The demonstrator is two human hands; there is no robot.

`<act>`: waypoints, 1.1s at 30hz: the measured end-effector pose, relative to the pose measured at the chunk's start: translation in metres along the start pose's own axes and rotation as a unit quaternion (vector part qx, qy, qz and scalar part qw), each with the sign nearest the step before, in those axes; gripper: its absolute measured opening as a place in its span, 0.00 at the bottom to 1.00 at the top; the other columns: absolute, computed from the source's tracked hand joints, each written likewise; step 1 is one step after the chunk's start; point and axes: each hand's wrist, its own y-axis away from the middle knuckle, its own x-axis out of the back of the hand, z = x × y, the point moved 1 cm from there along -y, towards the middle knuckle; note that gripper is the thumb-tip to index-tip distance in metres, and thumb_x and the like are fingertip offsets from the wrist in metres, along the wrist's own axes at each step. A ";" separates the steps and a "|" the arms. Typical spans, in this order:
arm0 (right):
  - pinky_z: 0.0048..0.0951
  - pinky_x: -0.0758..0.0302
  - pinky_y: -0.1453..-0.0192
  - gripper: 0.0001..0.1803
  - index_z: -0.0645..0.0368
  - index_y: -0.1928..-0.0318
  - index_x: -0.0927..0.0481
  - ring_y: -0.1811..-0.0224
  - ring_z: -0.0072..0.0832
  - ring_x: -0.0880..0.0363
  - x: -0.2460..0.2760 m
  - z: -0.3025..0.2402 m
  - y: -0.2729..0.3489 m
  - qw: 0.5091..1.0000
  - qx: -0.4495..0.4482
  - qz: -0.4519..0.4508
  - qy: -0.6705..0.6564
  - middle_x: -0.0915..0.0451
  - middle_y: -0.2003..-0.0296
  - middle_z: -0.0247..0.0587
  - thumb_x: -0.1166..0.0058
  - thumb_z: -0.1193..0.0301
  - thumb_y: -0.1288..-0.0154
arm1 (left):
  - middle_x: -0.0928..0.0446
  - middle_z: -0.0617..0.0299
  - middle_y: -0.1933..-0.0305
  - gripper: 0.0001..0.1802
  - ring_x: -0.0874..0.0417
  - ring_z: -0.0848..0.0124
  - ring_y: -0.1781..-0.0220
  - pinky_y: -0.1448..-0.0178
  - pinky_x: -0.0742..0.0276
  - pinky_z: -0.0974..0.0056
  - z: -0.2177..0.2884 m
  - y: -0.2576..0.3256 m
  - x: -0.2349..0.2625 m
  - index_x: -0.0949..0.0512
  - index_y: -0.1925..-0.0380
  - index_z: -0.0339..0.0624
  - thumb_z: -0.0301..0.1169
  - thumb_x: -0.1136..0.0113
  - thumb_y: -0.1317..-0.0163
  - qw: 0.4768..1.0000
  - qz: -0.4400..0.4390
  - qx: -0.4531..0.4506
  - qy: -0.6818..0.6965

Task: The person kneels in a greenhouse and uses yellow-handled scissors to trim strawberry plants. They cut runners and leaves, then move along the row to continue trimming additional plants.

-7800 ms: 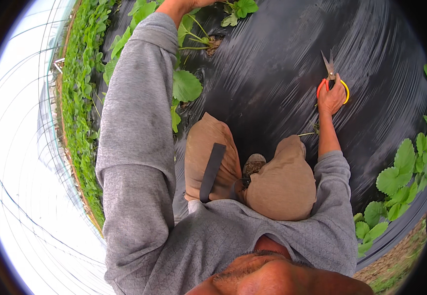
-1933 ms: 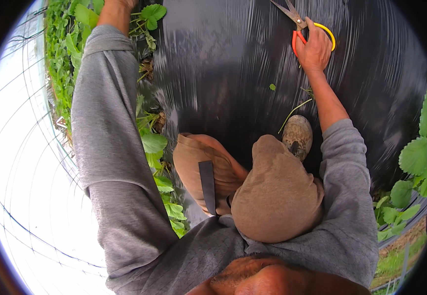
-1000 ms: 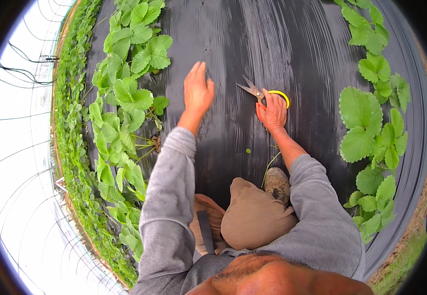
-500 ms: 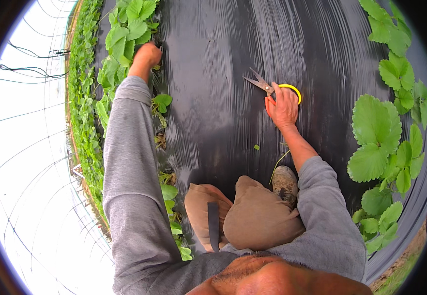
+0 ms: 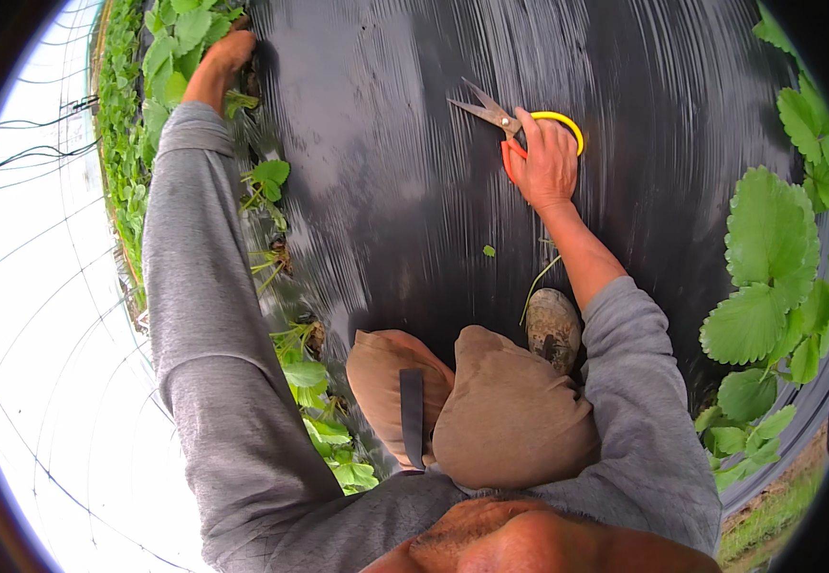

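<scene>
At the far left, my left hand [image 5: 230, 53] reaches to the edge of a row of leafy strawberry plants [image 5: 178, 57]. Its fingers are curled, and leaves partly cover them, so whatever they grip is hidden. My right hand [image 5: 550, 164] holds a pair of scissors [image 5: 507, 123] with one yellow and one red-orange handle. The blades are spread apart and point away to the left, over the black plastic sheet [image 5: 386, 181]. Between the blades there is nothing.
More strawberry plants [image 5: 766, 258] grow along the right side. Smaller trimmed plants [image 5: 267, 179] line the left edge beside my forearm. A bit of leaf [image 5: 489, 251] and a thin stem [image 5: 537, 286] lie on the sheet near my muddy shoe [image 5: 554, 329].
My left hand has moved farther away and to the left along the plant row. The right hand with the scissors has shifted slightly, blades still spread. The whole view has moved a little.
</scene>
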 end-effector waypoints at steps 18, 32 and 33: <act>0.45 0.33 0.36 0.36 0.46 0.35 0.28 0.46 0.41 0.26 -0.003 0.002 0.000 1.000 -0.016 -0.002 -0.014 0.24 0.54 0.38 0.31 0.67 0.46 | 0.24 0.40 0.36 0.34 0.25 0.53 0.31 0.29 0.32 0.63 0.002 0.021 -0.019 0.30 0.33 0.35 0.27 0.52 0.43 0.978 0.133 -0.155 -0.051; 0.45 0.33 0.37 0.35 0.48 0.35 0.27 0.45 0.41 0.25 -0.003 0.001 0.000 1.000 -0.021 -0.010 -0.005 0.23 0.52 0.40 0.32 0.67 0.44 | 0.20 0.61 0.71 0.35 0.23 0.73 0.77 0.75 0.26 0.65 -0.051 -0.047 -0.018 0.33 0.27 0.53 0.26 0.49 0.38 0.971 0.140 -0.017 0.193; 0.45 0.33 0.37 0.35 0.48 0.35 0.27 0.45 0.41 0.25 -0.003 0.001 0.000 1.000 -0.018 -0.009 -0.004 0.23 0.52 0.40 0.32 0.68 0.44 | 0.20 0.61 0.71 0.36 0.23 0.72 0.78 0.75 0.26 0.65 -0.052 -0.047 -0.017 0.34 0.27 0.55 0.26 0.48 0.38 0.972 0.138 -0.012 0.191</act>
